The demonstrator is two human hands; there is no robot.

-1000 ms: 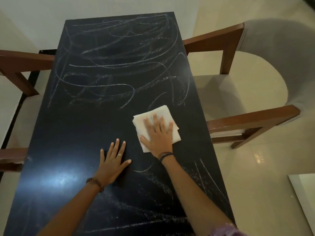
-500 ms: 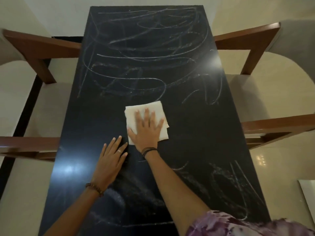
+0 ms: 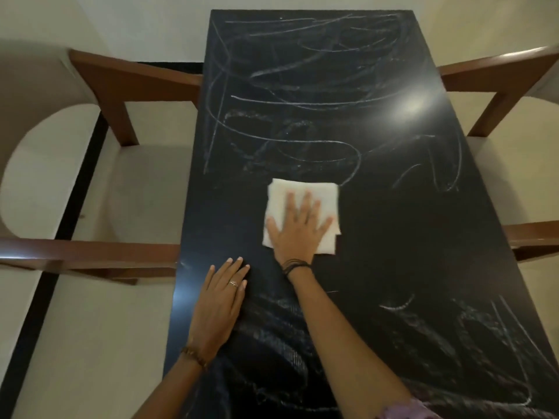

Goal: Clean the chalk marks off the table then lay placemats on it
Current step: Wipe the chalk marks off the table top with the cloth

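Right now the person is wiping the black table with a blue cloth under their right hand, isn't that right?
Not quite. The cloth is white, not blue. The head view shows it lying flat under the right hand on the black table.

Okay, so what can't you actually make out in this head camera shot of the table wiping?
- Table near end: cut off by the bottom edge.
- Surface under the white cloth: covered by the cloth and right hand.
- Surface under the left hand: covered by the flat palm.
- Chalk marks near the glare: washed out.
- Placemats: none in view.
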